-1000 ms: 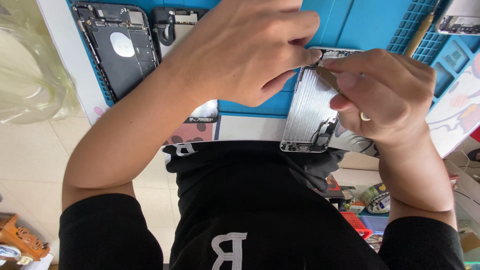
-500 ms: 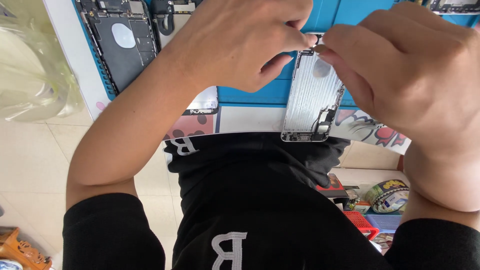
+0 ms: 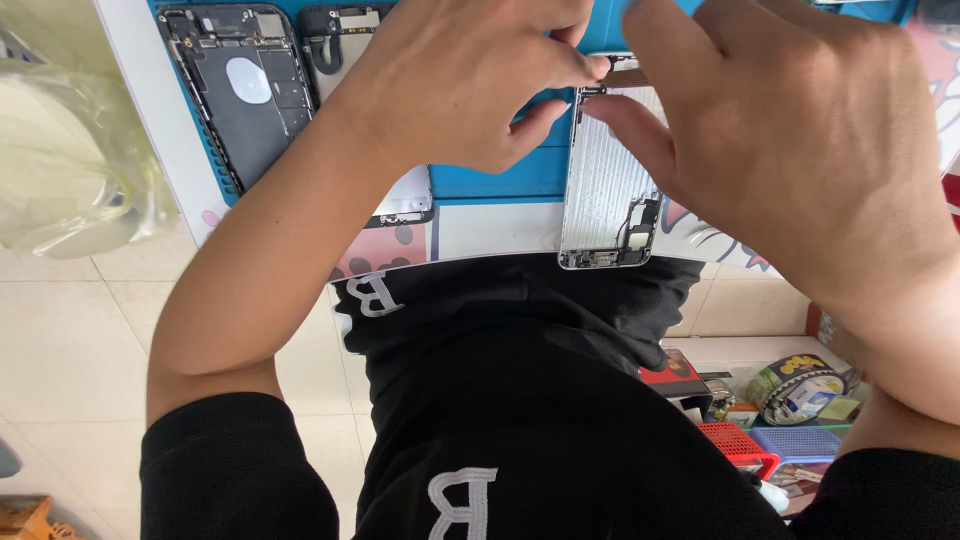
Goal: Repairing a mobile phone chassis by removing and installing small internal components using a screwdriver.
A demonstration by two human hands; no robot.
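A silver phone panel with a flex cable at its near end lies half over the table's front edge, above my lap. My left hand pinches at the panel's far top corner with thumb and forefinger. Coming in from the right, my right hand has its forefinger and thumb on the same corner. A thin brownish sliver shows between the fingertips; I cannot tell what it is. Both hands hide the panel's far end.
An opened dark phone housing and a smaller part lie on the blue work mat. Another phone panel lies under my left forearm. A clear plastic bag sits left. Red and blue baskets and a tape roll are on the floor at the right.
The panel has turned from tilted to nearly straight along the table edge. My right hand has risen and come closer to the camera, and both hands' fingertips stay at the panel's far corner.
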